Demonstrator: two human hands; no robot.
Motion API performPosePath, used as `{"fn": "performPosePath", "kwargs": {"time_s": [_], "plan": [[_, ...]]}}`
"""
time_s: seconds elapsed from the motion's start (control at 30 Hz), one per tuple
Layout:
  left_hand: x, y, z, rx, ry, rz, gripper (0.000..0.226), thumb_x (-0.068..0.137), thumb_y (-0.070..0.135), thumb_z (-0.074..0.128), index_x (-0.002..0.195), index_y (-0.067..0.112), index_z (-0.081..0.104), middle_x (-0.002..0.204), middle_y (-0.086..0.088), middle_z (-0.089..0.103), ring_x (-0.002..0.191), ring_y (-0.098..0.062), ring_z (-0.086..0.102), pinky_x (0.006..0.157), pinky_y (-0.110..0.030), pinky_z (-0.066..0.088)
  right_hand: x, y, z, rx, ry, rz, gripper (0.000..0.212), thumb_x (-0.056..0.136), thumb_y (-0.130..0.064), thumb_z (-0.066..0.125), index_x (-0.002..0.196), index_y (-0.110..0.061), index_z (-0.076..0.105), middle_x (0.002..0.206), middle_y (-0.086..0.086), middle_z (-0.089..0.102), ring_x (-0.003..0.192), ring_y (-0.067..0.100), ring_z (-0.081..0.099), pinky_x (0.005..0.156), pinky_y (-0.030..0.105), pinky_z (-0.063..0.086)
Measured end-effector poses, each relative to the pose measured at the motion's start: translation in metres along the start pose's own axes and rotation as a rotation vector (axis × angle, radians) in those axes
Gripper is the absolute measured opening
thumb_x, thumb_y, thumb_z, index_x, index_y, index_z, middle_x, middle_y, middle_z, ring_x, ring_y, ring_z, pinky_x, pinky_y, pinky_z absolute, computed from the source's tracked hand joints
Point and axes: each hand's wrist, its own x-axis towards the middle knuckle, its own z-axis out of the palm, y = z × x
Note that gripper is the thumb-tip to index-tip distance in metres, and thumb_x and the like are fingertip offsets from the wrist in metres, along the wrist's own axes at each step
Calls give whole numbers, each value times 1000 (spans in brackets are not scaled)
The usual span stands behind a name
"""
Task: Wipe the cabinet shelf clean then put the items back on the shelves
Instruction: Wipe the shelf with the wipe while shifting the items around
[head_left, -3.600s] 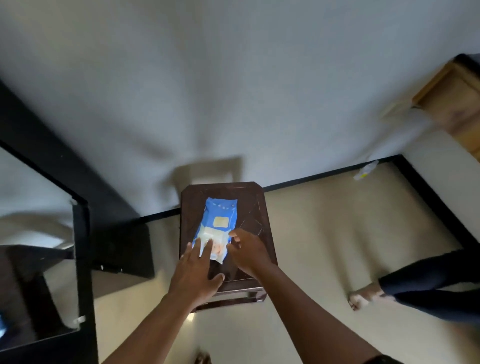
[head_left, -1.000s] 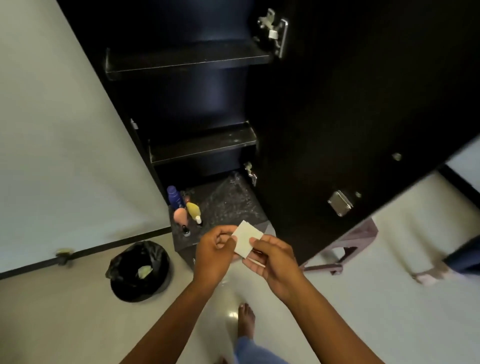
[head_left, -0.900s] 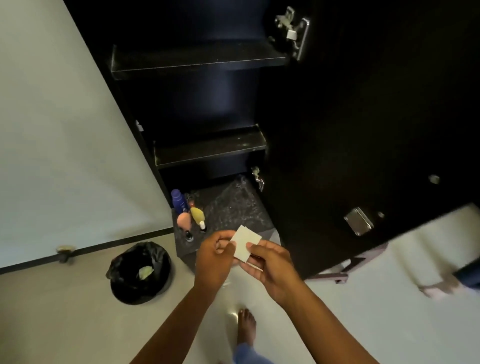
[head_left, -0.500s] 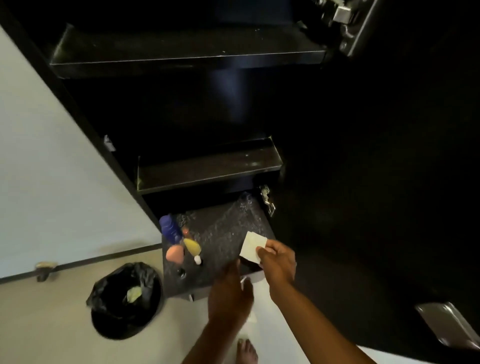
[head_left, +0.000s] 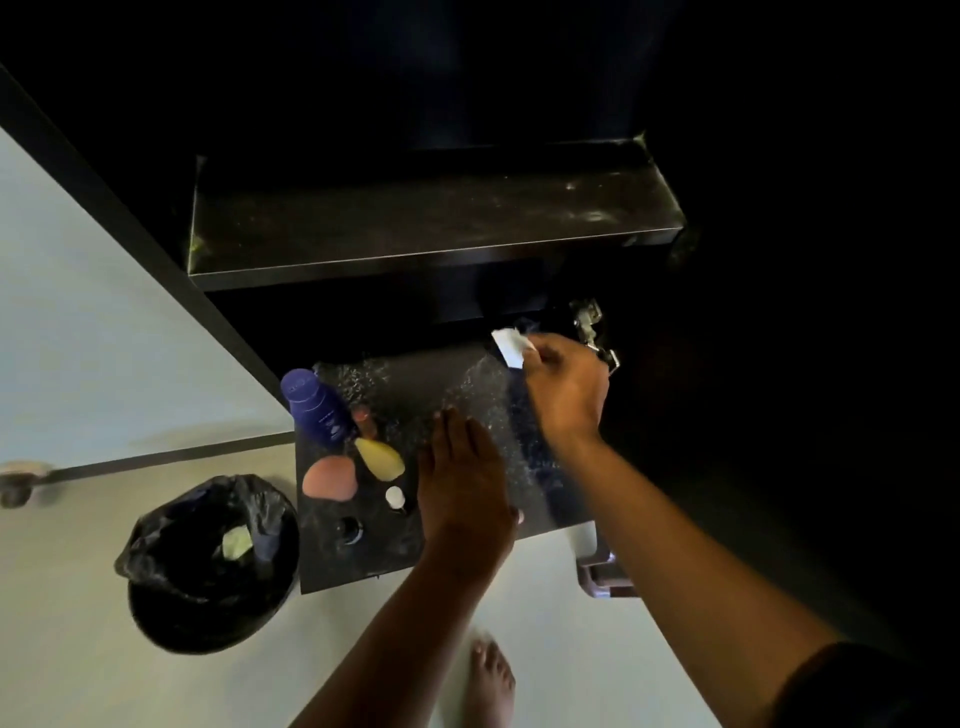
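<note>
Over bottom shelf (head_left: 415, 395), right hand (head_left: 566, 387) pinching wipe (head_left: 510, 347) at fingertips

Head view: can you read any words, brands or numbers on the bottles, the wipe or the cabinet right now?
Blue bottle: pale print on the cap and the side, too blurred to read.
Yellow bottle: no print visible.
White wipe in the right hand: blank as far as it shows.
Cabinet shelf: no lettering.
Nothing legible in this frame.
</note>
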Motion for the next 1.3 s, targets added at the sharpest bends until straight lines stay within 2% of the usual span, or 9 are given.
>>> {"fn": "performPosePath", "kwargs": {"time_s": [0.13, 0.23, 0.33, 0.47, 0.67, 0.97, 1.1, 1.2, 1.3], "plan": [[3, 0, 3, 39, -12, 3, 124, 83, 54, 79, 161, 0, 1, 170, -21, 7, 159, -38, 10, 129, -46, 20, 9, 3, 4, -137, -11, -351, 31, 91, -7, 69, 116, -21, 79, 118, -3, 78, 107, 15, 73, 98, 34, 58], [3, 0, 3, 43, -5, 13, 125, 81, 56, 80, 161, 0, 2, 170, -22, 8, 159, -38, 12, 129, -46, 22, -10, 32, -3, -395, -142, -583, 39, 80, 4, 75, 115, -13, 79, 124, 6, 76, 119, 25, 71, 114, 37, 43], [2, 1, 4, 66, -9, 8, 126, 79, 56, 81, 161, 0, 3, 169, -25, 9, 158, -39, 13, 128, -47, 23, -40, 54, -11, -461, -190, -537, 50, 72, 8, 78, 118, -11, 78, 125, 9, 76, 121, 29, 70, 115, 40, 34], [5, 3, 6, 79, 20, -4, 118, 78, 49, 84, 158, -2, 13, 166, -25, 19, 155, -39, 21, 126, -45, 29, -49, 58, -11, -379, -68, -533, 48, 73, 5, 75, 119, -8, 77, 122, 11, 77, 117, 29, 72, 113, 41, 40], [4, 0, 5, 84, 29, 30, 123, 79, 58, 80, 159, 0, 7, 168, -24, 14, 156, -38, 18, 127, -44, 26, -53, 55, -2, -520, -222, -594, 46, 77, 0, 77, 122, -10, 76, 128, 9, 74, 123, 26, 70, 118, 43, 30], [1, 0, 3, 25, 57, 10, 123, 74, 51, 86, 158, 1, 13, 167, -23, 18, 156, -38, 21, 126, -44, 30, 10, 30, 21, -590, -239, -348, 50, 106, -27, 43, 152, -10, 49, 162, 8, 46, 153, 18, 37, 131, 45, 17], [2, 1, 3, 5, 104, 9, 118, 70, 51, 88, 155, 5, 21, 160, -17, 29, 150, -33, 31, 123, -41, 33, 4, 16, 36, -502, -382, -420, 50, 109, -30, 37, 155, -13, 45, 165, 7, 41, 157, 17, 29, 132, 46, 8], [2, 0, 2, 1, 132, 16, 119, 68, 53, 89, 155, 8, 22, 155, -13, 34, 145, -30, 36, 120, -39, 35, -17, 18, 25, -461, -414, -419, 51, 107, -37, 31, 147, -18, 57, 157, 3, 52, 151, 13, 39, 132, 42, 4], [2, -1, 3, 4, 90, 23, 121, 70, 57, 86, 157, 6, 18, 161, -17, 25, 152, -33, 26, 124, -42, 31, -30, 26, 13, -544, -265, -336, 54, 105, -45, 30, 127, -16, 70, 133, 5, 71, 129, 14, 62, 131, 44, 12]]}}
